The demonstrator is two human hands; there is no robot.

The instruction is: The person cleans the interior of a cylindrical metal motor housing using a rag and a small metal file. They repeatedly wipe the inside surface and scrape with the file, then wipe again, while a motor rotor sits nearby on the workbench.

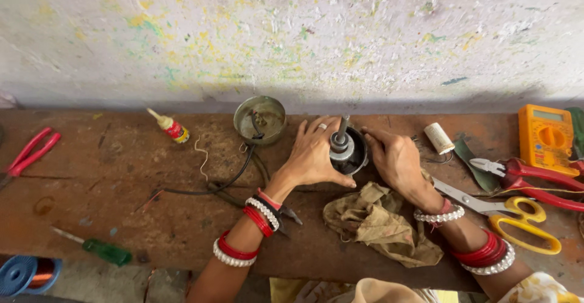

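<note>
On a worn wooden surface (121, 175), beside a crumpled khaki rag (377, 221) and yellow-handled scissors (511, 215), the left hand (313, 154) and right hand (395, 157) clasp a round dark metal motor housing (350, 151), fingers curled around it.

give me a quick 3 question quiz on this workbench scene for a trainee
1. True or false: both hands are on the round motor part with the upright shaft.
2. Which tool lies nearest the right hand?
A. green screwdriver
B. yellow-handled scissors
C. glue bottle
3. Fill in: just in front of the motor part lies a crumpled ____.

Key
1. True: the left hand cups one side, the right hand the other.
2. B.
3. Cloth.
</note>
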